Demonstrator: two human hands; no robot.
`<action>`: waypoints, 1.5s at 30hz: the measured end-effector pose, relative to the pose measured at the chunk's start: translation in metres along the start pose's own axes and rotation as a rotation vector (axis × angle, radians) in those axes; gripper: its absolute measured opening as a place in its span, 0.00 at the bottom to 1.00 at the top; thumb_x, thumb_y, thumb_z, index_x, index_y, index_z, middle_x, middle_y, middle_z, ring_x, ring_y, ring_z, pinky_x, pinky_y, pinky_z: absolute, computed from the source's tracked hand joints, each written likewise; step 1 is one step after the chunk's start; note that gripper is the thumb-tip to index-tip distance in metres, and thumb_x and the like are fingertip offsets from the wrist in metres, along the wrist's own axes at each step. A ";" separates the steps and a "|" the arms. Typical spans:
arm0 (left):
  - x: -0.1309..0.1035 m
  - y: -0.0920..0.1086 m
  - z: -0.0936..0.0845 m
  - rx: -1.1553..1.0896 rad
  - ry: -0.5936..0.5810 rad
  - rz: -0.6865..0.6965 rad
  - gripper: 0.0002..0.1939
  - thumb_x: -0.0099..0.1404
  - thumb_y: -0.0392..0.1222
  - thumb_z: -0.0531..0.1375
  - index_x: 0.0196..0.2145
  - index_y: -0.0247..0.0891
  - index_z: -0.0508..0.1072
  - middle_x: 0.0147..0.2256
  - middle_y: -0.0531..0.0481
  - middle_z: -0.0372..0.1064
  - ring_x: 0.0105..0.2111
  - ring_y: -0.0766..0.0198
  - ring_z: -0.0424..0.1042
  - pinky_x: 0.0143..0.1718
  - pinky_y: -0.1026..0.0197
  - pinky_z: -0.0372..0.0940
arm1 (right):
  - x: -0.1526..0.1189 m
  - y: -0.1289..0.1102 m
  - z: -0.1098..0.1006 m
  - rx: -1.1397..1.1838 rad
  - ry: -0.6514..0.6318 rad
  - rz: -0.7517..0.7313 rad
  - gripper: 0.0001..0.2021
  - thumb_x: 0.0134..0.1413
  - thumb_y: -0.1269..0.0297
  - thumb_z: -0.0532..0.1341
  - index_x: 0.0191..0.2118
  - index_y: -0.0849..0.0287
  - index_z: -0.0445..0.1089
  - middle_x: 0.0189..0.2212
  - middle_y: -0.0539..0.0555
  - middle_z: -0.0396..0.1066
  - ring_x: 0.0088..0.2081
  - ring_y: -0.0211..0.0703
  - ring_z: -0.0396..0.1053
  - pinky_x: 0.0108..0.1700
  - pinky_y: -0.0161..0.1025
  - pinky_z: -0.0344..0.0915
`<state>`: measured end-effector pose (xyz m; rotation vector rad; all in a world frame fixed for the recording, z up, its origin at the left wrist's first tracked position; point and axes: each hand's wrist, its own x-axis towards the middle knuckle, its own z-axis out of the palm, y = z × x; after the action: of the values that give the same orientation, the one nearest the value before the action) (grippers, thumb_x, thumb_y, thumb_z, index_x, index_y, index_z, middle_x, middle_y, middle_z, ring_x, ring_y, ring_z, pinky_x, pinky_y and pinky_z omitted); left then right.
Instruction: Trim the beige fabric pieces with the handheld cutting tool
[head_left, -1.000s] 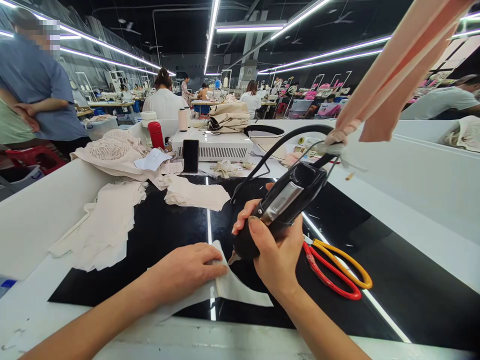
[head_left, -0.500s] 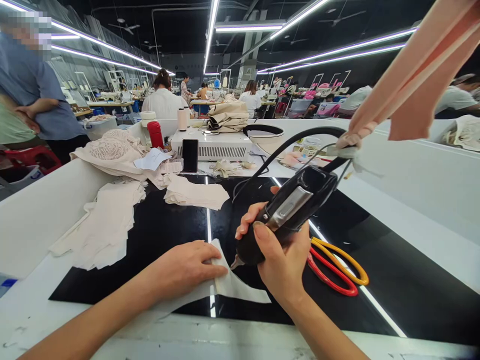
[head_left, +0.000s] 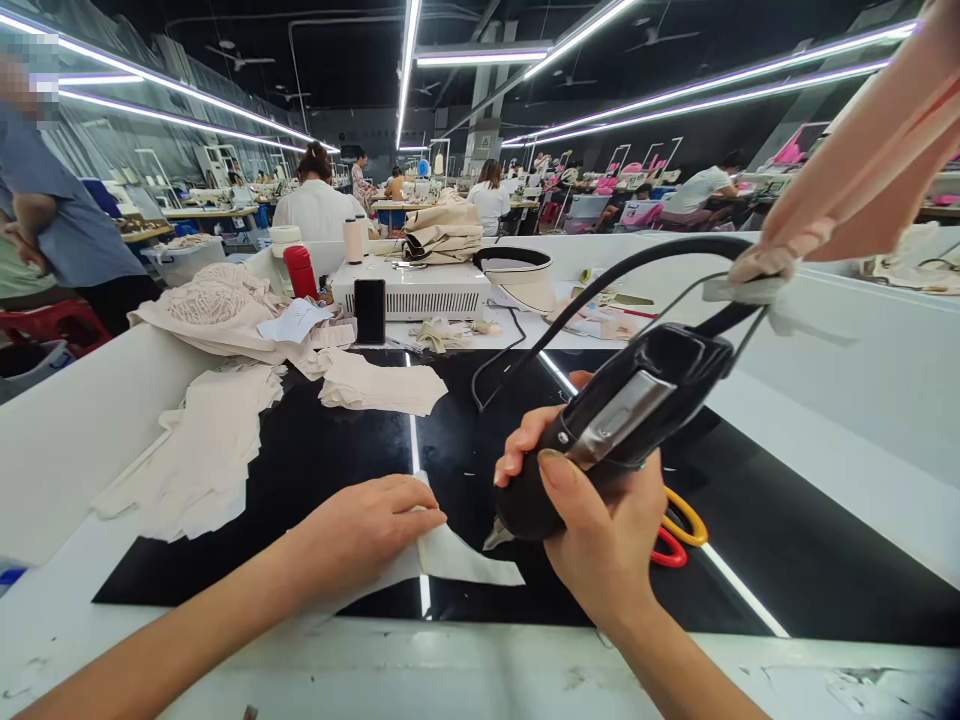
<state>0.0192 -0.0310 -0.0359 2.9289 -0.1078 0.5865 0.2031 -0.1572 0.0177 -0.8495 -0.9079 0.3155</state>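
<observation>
Head view. Left hand [head_left: 367, 525] lies palm down on a pale curved fabric piece [head_left: 476, 562], flattened over it, thumb alongside the fingers, not wrapped around anything. The fabric piece is on the black mat [head_left: 810, 540], near front edge, partly covered by the hand; its curved free end points right.

Right hand [head_left: 600, 525] is clamped around a black handheld power tool [head_left: 630, 400], thumb near its metal plate, fingers around the far side. Tool tilts, metal tip [head_left: 498, 536] down-left. Tip is just beside the curved fabric edge, apart from it; can't tell if it touches the mat. Black cord [head_left: 637, 268] arcs off the tool's upper end, near a knotted pink fabric strip [head_left: 855, 180].

Scissors [head_left: 700, 530], orange and red handles, lie right of the right hand, partly hidden by it. Small stack of pale cut pieces [head_left: 382, 385] at mat's back, bigger pile [head_left: 202, 450] at left. Behind: lace fabric heap [head_left: 217, 300], paper slip [head_left: 296, 321], phone [head_left: 370, 312] upright against a white vented box [head_left: 424, 290], red bottle [head_left: 300, 272].
</observation>
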 end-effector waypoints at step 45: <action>0.000 0.038 0.020 0.071 -0.026 -0.070 0.10 0.76 0.30 0.57 0.52 0.39 0.72 0.43 0.45 0.71 0.42 0.55 0.76 0.38 0.61 0.76 | -0.007 0.006 0.012 -0.011 0.002 0.034 0.16 0.59 0.55 0.74 0.45 0.48 0.67 0.31 0.45 0.76 0.24 0.37 0.72 0.27 0.36 0.74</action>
<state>0.0227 -0.0721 -0.0495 2.9951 0.0128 0.5524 0.1898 -0.1516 0.0130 -0.8759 -0.8950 0.3394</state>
